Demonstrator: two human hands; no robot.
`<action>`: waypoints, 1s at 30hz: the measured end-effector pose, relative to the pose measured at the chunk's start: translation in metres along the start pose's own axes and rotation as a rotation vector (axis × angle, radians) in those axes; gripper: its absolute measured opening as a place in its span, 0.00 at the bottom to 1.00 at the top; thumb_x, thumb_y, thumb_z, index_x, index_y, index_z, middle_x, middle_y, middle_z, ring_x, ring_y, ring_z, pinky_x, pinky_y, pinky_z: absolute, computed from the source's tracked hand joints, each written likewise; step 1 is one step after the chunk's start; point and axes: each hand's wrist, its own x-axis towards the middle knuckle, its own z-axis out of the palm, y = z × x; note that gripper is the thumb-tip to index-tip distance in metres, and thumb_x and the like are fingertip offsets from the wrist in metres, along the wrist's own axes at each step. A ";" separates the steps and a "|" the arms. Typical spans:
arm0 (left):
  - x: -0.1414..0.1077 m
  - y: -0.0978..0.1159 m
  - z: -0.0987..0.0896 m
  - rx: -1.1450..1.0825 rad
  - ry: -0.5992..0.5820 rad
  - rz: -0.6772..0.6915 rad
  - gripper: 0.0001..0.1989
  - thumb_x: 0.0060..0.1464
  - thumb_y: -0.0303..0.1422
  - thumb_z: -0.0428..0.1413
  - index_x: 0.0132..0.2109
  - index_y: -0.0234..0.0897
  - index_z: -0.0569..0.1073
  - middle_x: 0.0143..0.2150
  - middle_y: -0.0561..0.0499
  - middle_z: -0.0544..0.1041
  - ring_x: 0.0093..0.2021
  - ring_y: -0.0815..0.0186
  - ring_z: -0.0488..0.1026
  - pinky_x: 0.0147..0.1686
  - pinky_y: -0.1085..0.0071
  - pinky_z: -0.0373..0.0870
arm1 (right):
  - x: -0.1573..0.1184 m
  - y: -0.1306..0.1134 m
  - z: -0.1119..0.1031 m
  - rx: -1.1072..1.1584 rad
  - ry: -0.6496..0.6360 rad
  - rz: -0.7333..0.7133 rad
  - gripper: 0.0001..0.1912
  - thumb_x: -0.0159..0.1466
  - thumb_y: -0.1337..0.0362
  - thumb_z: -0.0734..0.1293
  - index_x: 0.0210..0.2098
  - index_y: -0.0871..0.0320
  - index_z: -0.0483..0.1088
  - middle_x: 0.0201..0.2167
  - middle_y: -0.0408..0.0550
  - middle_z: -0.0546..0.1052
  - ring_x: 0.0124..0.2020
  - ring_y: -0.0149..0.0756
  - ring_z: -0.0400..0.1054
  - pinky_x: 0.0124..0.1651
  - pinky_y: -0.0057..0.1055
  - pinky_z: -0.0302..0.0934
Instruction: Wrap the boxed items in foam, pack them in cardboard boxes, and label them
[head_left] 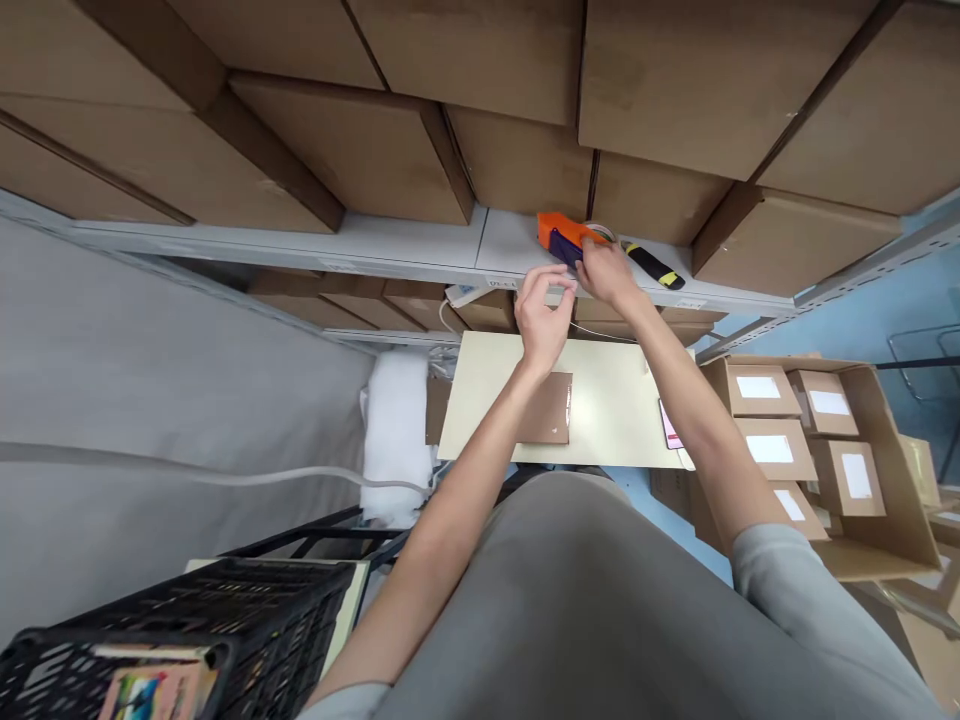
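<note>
On the grey metal shelf (420, 240) lies an orange and dark purple tape dispenser (562, 235), and my right hand (602, 270) has its fingers closed on it. A black and yellow utility knife (654, 267) rests just to the right of that hand. My left hand (545, 315) is raised beside the dispenser, its fingers curled toward the thumb; whether something small is between the fingertips is not clear. Below my left hand, a flat brown cardboard piece (551, 408) lies on the pale yellow table (607, 400).
Brown boxes (517, 50) fill the shelf above. A phone (670, 425) lies at the table's right side. An open carton (892, 480) of small labelled boxes stands at right, white wrap (397, 430) at left, and a black crate (247, 620) at lower left.
</note>
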 end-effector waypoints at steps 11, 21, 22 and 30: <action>-0.131 -0.064 -0.036 0.260 -0.249 -0.323 0.28 0.82 0.49 0.44 0.61 0.40 0.84 0.63 0.39 0.85 0.69 0.53 0.79 0.74 0.51 0.73 | -0.048 -0.010 0.019 0.182 0.369 0.182 0.39 0.85 0.48 0.40 0.73 0.65 0.68 0.74 0.71 0.69 0.77 0.54 0.62 0.81 0.57 0.53; -0.298 -0.066 -0.059 0.655 -0.892 -0.576 0.32 0.79 0.47 0.49 0.83 0.44 0.65 0.89 0.42 0.46 0.90 0.43 0.35 0.83 0.29 0.39 | -0.326 -0.060 0.205 0.713 -0.346 0.643 0.33 0.85 0.54 0.47 0.74 0.66 0.68 0.73 0.69 0.75 0.76 0.50 0.70 0.80 0.48 0.62; -0.302 -0.066 -0.056 0.672 -0.909 -0.575 0.33 0.79 0.47 0.48 0.83 0.44 0.63 0.90 0.42 0.45 0.90 0.43 0.33 0.83 0.29 0.39 | -0.339 -0.065 0.208 0.763 -0.449 0.684 0.31 0.84 0.56 0.49 0.75 0.66 0.68 0.74 0.67 0.75 0.76 0.49 0.70 0.80 0.46 0.63; -0.318 -0.052 -0.025 0.783 -0.867 -0.661 0.36 0.80 0.46 0.47 0.86 0.40 0.54 0.90 0.41 0.37 0.89 0.41 0.30 0.83 0.32 0.47 | -0.350 -0.078 0.213 1.071 -0.737 0.709 0.33 0.83 0.58 0.55 0.82 0.65 0.59 0.82 0.60 0.65 0.83 0.41 0.61 0.83 0.39 0.56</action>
